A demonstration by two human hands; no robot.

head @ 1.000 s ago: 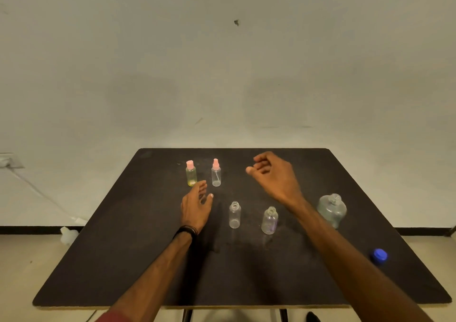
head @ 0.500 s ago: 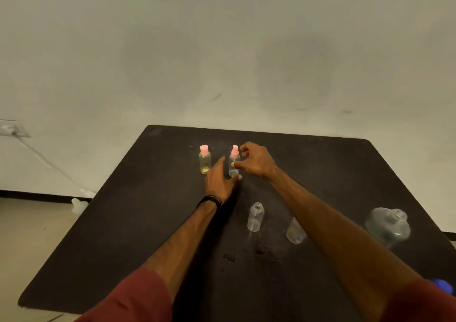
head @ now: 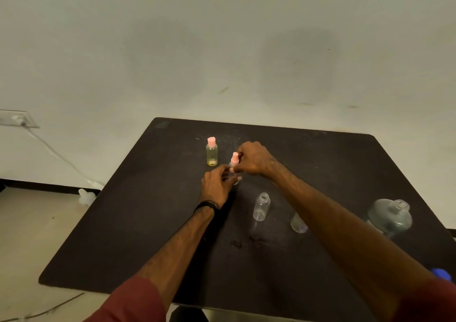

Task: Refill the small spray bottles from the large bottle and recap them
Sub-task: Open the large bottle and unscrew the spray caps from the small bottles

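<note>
Clear spray bottle (head: 234, 171), pink-capped, upright.

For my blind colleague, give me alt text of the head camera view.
Both hands hold a small clear spray bottle: left hand grips its body, right hand pinches its pink spray cap. Other bottles stand around on the black table.

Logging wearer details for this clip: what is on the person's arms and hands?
Both forearms are bare, with dark red sleeves pushed up near the elbows, seen at the bottom edge of the head view. The left wrist carries a thin black band, apparently a few strands. The left hand and right hand are bare: no gloves, and no rings or watch that I can make out.
</note>
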